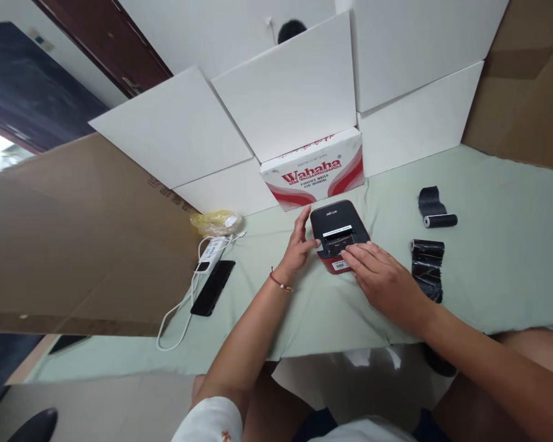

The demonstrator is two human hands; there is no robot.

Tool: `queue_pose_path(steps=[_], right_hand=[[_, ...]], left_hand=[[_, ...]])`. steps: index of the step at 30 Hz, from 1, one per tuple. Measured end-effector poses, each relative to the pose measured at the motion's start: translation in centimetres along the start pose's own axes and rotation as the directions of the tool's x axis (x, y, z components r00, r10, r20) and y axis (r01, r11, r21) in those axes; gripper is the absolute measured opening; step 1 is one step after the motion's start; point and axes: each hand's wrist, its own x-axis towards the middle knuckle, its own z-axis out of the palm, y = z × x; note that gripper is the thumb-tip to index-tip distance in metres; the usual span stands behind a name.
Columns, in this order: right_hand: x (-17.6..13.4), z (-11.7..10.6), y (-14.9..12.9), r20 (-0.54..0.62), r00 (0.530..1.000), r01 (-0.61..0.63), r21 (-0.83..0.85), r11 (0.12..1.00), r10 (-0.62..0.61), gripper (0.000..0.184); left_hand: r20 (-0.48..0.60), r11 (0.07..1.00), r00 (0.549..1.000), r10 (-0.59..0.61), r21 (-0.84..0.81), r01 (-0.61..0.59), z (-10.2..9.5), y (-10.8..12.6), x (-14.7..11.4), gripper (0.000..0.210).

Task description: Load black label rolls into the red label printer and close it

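Note:
A small label printer (334,215) with a black top and red base sits on the green cloth. My left hand (298,245) is at its left side, thumb and index finger apart, the thumb at the front left corner. My right hand (382,273) lies with outstretched fingers over the front right of the top, touching it beside the slot. The fingers partly cover the front panel. To the right are two black ribbon rolls, a smaller roll (440,220) with a loose dull tail and a wider glossy roll (427,264) partly unwound.
Behind the printer stands a white and red Wahaha box (313,175) against white panels (295,86). At left lie a black phone (213,287), a white power strip (211,255) with its cord, and a yellowish plastic bag (216,222). Cardboard walls (87,245) flank the table.

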Motion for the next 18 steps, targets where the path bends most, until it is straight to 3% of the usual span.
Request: queue_pose_path(steps=[3, 5, 11, 14, 18], right_hand=[[-0.3, 0.3, 0.1, -0.005, 1.0, -0.004, 0.025, 1.0, 0.004, 0.049], [-0.4, 0.5, 0.2, -0.016, 1.0, 0.0, 0.044, 0.999, 0.001, 0.049], [-0.4, 0.8, 0.2, -0.047, 0.999, 0.021, 0.056, 0.998, -0.018, 0.048], [0.2, 0.0, 0.2, -0.076, 0.997, 0.02, 0.094, 0.995, -0.013, 0.039], [3.0, -2.2, 1.5, -0.042, 0.992, -0.104, 0.25, 0.963, 0.118, 0.031]], left_hand=[[-0.02, 0.951, 0.99, -0.143, -0.281, 0.132, 0.8, -1.0, -0.7, 0.106], [-0.024, 0.921, 0.984, -0.174, -0.357, 0.154, 1.4, -1.5, -1.1, 0.111], [-0.022, 0.939, 0.989, -0.144, -0.319, 0.13, 1.7, -2.5, -2.0, 0.115], [-0.02, 0.946, 0.992, -0.121, -0.305, 0.109, 1.6, -3.2, -2.1, 0.112], [-0.006, 0.925, 0.993, -0.121, -0.364, 0.11, 1.8, -4.1, -2.3, 0.091]])
